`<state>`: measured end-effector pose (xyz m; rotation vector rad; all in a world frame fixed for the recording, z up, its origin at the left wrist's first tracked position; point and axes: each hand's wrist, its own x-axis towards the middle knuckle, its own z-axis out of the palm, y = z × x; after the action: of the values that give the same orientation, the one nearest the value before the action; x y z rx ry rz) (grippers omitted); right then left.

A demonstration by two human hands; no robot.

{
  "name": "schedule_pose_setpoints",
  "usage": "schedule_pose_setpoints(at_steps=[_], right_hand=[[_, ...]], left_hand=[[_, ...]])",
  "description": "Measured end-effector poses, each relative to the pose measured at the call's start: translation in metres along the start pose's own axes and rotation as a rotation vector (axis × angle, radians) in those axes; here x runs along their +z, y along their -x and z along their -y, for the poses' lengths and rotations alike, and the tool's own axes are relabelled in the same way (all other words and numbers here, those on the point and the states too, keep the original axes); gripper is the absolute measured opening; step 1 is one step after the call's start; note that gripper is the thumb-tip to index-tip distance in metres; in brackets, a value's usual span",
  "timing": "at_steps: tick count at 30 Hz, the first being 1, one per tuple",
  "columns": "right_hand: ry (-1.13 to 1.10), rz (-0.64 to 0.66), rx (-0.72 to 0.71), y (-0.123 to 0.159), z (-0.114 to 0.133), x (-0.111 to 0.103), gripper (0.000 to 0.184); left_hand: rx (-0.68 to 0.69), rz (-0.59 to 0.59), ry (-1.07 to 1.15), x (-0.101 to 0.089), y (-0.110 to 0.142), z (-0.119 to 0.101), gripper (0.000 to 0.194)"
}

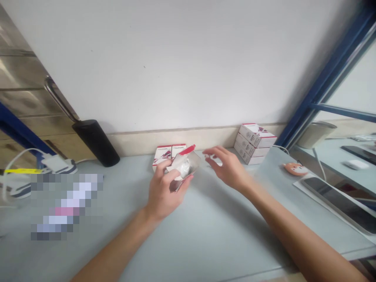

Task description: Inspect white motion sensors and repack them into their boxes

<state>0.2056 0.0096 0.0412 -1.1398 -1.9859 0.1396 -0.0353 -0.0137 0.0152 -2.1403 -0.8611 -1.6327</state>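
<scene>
My left hand (166, 190) is wrapped round a small white and red cardboard box (194, 167), tilted with its flap raised. Inside the box's open end shows a clear or whitish plastic wrapping (184, 168). To the right of the box, apart from it, my right hand (227, 166) hovers above the table with thumb and fingertips drawn together. Something small and whitish shows at those fingertips, too blurred to name. Behind my left hand, two similar boxes (163, 152) lie side by side against the wall.
At the back right stands a stack of three white and red boxes (255, 143). A black cylinder with a metal handle (95, 143) leans at the back left, near white chargers and cables (57, 162). On the right lie a dark phone-like slab (337, 201) and an orange-white item (295, 169).
</scene>
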Motion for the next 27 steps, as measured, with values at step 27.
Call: schedule_pose_setpoints(at_steps=[27], right_hand=[[0.03, -0.057, -0.291, 0.019, 0.038, 0.005, 0.057]], left_hand=[[0.148, 0.014, -0.115, -0.002, -0.003, 0.0, 0.045]])
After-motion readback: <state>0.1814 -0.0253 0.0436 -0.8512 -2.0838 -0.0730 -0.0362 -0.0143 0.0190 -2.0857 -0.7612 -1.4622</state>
